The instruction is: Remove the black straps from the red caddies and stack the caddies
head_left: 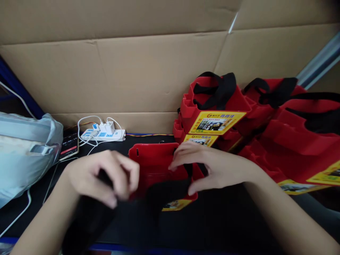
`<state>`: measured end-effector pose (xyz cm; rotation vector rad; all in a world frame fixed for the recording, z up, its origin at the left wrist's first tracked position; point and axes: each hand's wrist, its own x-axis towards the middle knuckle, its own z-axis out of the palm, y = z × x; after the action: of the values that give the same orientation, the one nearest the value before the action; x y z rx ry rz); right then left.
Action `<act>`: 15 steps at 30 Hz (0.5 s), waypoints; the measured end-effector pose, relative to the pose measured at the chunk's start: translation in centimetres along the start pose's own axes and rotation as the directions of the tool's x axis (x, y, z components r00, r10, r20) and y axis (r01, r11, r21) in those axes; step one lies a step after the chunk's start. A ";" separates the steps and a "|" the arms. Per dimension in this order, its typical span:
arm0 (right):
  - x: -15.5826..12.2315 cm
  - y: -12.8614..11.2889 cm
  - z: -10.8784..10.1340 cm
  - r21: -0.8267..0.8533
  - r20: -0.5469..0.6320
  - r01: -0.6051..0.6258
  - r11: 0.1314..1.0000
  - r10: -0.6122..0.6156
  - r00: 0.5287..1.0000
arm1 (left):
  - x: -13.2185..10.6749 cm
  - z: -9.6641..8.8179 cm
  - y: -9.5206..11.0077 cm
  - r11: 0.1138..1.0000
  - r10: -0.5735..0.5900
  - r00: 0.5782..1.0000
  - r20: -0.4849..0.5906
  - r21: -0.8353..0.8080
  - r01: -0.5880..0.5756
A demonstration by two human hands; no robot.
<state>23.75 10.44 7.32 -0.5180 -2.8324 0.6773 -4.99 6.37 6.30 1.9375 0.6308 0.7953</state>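
Right hand arches over the near-side red box, fingers and thumb parted around its right end, though whether they pinch it can't be told! Across from it, the left hand curls in a blur at the box's left edge, dark strapping beneath; what it clasps, if anything, can't be made out. Between the two hands sits that box, on the black tabletop, a black strap sagging over its front and a yellow label just below the right thumb. Beyond the right hand, stacked red boxes crowd in; past the left, a white power strip, a phone and a pale bag.
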 end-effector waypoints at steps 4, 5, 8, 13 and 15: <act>1.8 -2.3 0.2 0.240 -0.126 -0.048 0.970 0.081 0.989 | 3.1 1.1 0.7 0.959 -0.205 0.972 0.112 0.222 0.177; 2.5 -2.6 0.6 0.260 -0.167 -0.096 0.961 0.143 0.975 | 4.0 1.4 0.5 0.949 -0.235 0.971 0.048 0.225 0.219; 4.0 -2.4 1.8 0.215 -0.276 -0.227 0.950 0.282 0.919 | 5.8 2.3 -0.4 0.941 -0.317 0.944 -0.091 0.095 0.325; 3.3 -1.1 2.6 0.112 -0.366 -0.270 0.956 0.293 0.883 | 5.8 1.8 -1.3 0.935 -0.326 0.888 -0.326 -0.251 0.251; 2.4 -1.3 2.2 0.111 -0.315 -0.306 0.946 0.325 0.892 | 5.6 1.1 -1.3 0.937 -0.290 0.861 -0.418 -0.306 0.167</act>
<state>20.62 9.37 6.25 -0.9967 -2.4292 0.6519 -0.58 10.29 6.23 1.4033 0.9699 1.1317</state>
